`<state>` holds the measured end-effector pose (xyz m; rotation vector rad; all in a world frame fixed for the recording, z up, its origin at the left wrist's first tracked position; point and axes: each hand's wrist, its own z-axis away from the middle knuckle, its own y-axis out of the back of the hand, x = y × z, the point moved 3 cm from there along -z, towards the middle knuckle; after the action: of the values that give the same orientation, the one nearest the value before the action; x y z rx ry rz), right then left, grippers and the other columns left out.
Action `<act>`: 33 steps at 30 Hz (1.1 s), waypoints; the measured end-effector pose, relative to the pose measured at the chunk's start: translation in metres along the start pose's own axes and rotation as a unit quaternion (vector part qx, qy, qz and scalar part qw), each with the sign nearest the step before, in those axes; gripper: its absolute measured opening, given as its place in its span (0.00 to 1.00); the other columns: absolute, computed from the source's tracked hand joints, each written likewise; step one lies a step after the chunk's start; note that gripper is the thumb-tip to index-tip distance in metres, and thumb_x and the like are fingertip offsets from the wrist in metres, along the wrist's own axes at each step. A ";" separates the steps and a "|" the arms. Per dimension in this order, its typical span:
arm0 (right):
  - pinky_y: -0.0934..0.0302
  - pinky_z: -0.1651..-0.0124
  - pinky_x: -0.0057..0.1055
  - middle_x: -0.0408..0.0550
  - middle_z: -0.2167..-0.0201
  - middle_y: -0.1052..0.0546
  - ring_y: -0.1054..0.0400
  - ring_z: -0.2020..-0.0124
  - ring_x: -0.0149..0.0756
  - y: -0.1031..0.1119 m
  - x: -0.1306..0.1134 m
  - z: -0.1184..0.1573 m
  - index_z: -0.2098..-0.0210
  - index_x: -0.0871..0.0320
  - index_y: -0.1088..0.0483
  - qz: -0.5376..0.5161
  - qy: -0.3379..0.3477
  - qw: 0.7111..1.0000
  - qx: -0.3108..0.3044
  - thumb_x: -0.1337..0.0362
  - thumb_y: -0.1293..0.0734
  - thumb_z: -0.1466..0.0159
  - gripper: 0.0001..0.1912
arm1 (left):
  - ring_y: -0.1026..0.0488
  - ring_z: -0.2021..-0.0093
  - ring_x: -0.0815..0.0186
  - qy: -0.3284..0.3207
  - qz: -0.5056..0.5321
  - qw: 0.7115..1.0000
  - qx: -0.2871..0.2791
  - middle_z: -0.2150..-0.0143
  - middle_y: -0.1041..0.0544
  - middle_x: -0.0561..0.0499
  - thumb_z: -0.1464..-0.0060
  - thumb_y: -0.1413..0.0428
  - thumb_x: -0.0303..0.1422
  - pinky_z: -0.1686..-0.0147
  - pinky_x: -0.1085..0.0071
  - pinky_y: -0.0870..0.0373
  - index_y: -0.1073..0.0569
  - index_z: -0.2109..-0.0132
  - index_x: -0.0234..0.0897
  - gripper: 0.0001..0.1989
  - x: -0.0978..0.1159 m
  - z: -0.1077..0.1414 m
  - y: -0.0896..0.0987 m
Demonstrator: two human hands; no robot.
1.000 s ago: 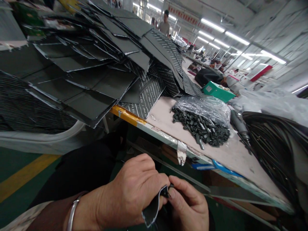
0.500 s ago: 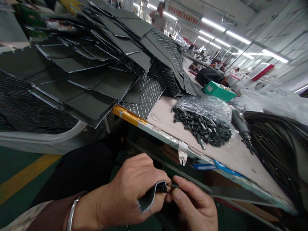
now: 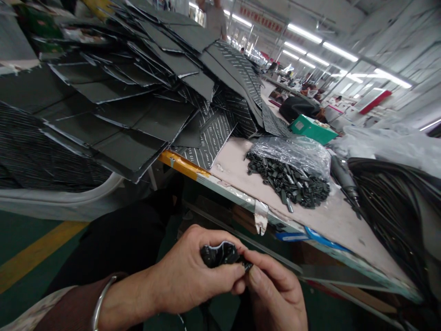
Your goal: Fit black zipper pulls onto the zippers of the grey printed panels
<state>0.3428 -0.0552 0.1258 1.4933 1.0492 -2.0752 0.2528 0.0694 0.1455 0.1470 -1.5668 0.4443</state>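
Note:
My left hand (image 3: 196, 276) is closed around a bunched piece of dark fabric (image 3: 217, 255) with a pale cut edge and white print on one side. My right hand (image 3: 275, 285) pinches a small dark piece, apparently a zipper slider (image 3: 247, 265), between thumb and forefinger at the fabric's end. The fingertips of both hands meet there and hide most of the small piece. On the table beyond lies a heap of small black zipper sliders (image 3: 292, 181), partly covered by a clear plastic bag (image 3: 292, 154).
Stacked dark fabric panels (image 3: 127, 110) overhang the left end of the table (image 3: 237, 177). A grey power tool (image 3: 344, 177), a bundle of black strips (image 3: 396, 197) and a green box (image 3: 313, 128) are on the right. The taped table edge runs just past my hands. A person (image 3: 215, 20) stands far back.
My left hand has turned and regripped the fabric, so more of its printed side shows between thumb and fingers. My right hand has shifted slightly left, still pinching at the fabric's end.

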 end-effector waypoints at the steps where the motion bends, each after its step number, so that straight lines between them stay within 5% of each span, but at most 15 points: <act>1: 0.30 0.65 0.26 0.45 0.76 0.19 0.25 0.76 0.31 0.002 0.001 0.000 0.62 0.50 0.17 0.000 -0.002 1.000 0.010 0.56 0.22 0.44 0.12 | 0.26 0.75 0.68 -0.024 -0.021 0.999 0.025 0.76 0.22 0.52 0.48 0.43 0.25 0.73 0.74 0.29 0.24 0.64 0.33 0.04 0.001 0.000 0.001; 7: 0.29 0.67 0.28 0.46 0.74 0.18 0.25 0.75 0.34 0.002 -0.001 0.002 0.62 0.51 0.18 0.101 0.089 0.988 0.080 0.57 0.23 0.43 0.09 | 0.25 0.76 0.71 -0.202 -0.197 0.953 0.111 0.76 0.20 0.56 0.54 0.43 0.18 0.71 0.78 0.29 0.25 0.71 0.36 0.09 0.009 0.005 0.002; 12: 0.30 0.70 0.26 0.46 0.69 0.17 0.24 0.72 0.37 -0.007 -0.016 0.005 0.62 0.47 0.17 0.235 0.246 0.939 0.057 0.69 0.27 0.41 0.11 | 0.20 0.68 0.66 -0.217 -0.228 0.941 0.124 0.66 0.16 0.50 0.56 0.40 0.20 0.65 0.75 0.26 0.21 0.58 0.34 0.15 0.009 0.008 0.005; 16: 0.32 0.71 0.24 0.42 0.74 0.19 0.26 0.75 0.32 -0.004 -0.017 0.004 0.64 0.48 0.18 0.217 0.240 0.946 0.006 0.73 0.27 0.45 0.14 | 0.25 0.77 0.70 -0.145 -0.179 0.973 0.032 0.73 0.19 0.52 0.55 0.43 0.20 0.76 0.80 0.31 0.19 0.63 0.31 0.11 0.006 0.005 0.003; 20: 0.31 0.69 0.24 0.43 0.72 0.19 0.25 0.72 0.34 0.001 -0.021 0.004 0.63 0.49 0.19 0.244 0.244 0.938 -0.025 0.76 0.27 0.46 0.16 | 0.33 0.80 0.73 -0.101 -0.165 0.981 0.015 0.77 0.24 0.53 0.53 0.44 0.22 0.80 0.81 0.38 0.20 0.67 0.29 0.08 0.007 0.003 0.002; 25: 0.29 0.66 0.27 0.46 0.68 0.18 0.23 0.69 0.36 -0.002 -0.028 0.004 0.58 0.50 0.19 0.292 0.265 0.916 -0.075 0.78 0.29 0.44 0.19 | 0.26 0.76 0.71 -0.167 -0.184 0.968 0.021 0.74 0.20 0.51 0.52 0.45 0.21 0.75 0.79 0.33 0.21 0.67 0.30 0.08 0.011 0.002 0.001; 30: 0.30 0.70 0.24 0.43 0.71 0.18 0.25 0.74 0.33 0.001 -0.021 0.004 0.61 0.46 0.18 0.241 0.245 0.939 0.018 0.75 0.26 0.47 0.19 | 0.26 0.75 0.70 -0.260 -0.265 0.926 0.064 0.75 0.22 0.53 0.52 0.43 0.20 0.71 0.76 0.32 0.24 0.65 0.33 0.07 0.011 0.005 0.002; 33: 0.29 0.68 0.24 0.43 0.70 0.17 0.24 0.72 0.34 0.004 -0.015 0.003 0.61 0.47 0.18 0.233 0.233 0.944 0.000 0.76 0.26 0.46 0.18 | 0.28 0.75 0.70 -0.275 -0.292 0.912 0.080 0.75 0.23 0.54 0.52 0.43 0.20 0.71 0.75 0.33 0.25 0.66 0.35 0.07 0.010 0.006 0.002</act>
<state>0.3489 -0.0614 0.1391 2.0566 0.7359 -1.4302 0.2459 0.0710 0.1551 0.9092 -1.9263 0.0471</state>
